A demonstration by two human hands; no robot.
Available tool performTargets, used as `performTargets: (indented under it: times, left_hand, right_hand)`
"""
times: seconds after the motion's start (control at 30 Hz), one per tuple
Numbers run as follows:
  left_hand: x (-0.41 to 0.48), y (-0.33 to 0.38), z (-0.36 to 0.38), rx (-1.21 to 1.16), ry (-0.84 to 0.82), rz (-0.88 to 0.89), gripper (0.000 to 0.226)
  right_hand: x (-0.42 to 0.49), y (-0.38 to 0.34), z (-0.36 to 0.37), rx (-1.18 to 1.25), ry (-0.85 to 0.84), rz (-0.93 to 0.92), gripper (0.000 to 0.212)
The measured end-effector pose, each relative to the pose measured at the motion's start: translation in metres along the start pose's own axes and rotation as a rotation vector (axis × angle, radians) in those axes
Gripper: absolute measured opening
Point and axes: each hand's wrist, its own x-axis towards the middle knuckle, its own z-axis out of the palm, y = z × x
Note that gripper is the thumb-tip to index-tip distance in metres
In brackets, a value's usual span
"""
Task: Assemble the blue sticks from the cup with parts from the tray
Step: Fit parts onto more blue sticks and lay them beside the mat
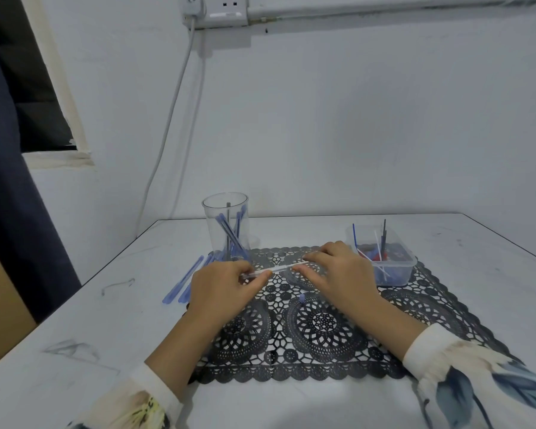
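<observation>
My left hand (226,286) and my right hand (338,270) each pinch one end of a thin pale stick (279,270) held level over the black lace mat (322,329). A clear cup (226,230) at the mat's far left corner holds several blue sticks. More blue sticks (186,278) lie flat on the table left of my left hand. A clear plastic tray (384,258) at the mat's far right holds blue, white, black and red parts. A small blue cap (302,298) rests on the mat between my hands.
The white table (106,320) has scuff marks on its left side. A wall stands right behind it, with a socket and a white cable (167,125) running down. A dark curtain (7,181) hangs at the left.
</observation>
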Motion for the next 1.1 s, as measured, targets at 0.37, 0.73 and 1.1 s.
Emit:
performTargets:
  times: [0.37,0.73,1.1]
  left_hand:
    - [0.0,0.002,-0.002,0.026,0.01,0.011,0.044]
    - [-0.002,0.004,-0.002,0.039,-0.003,0.032,0.041]
    - [-0.003,0.007,-0.003,0.041,0.009,0.064,0.041]
  right_hand:
    - [0.002,-0.002,0.0,0.086,-0.067,-0.09,0.023]
    - [0.002,-0.017,-0.003,0.365,-0.238,-0.02,0.047]
    - [0.001,-0.028,-0.013,0.423,-0.234,-0.041,0.038]
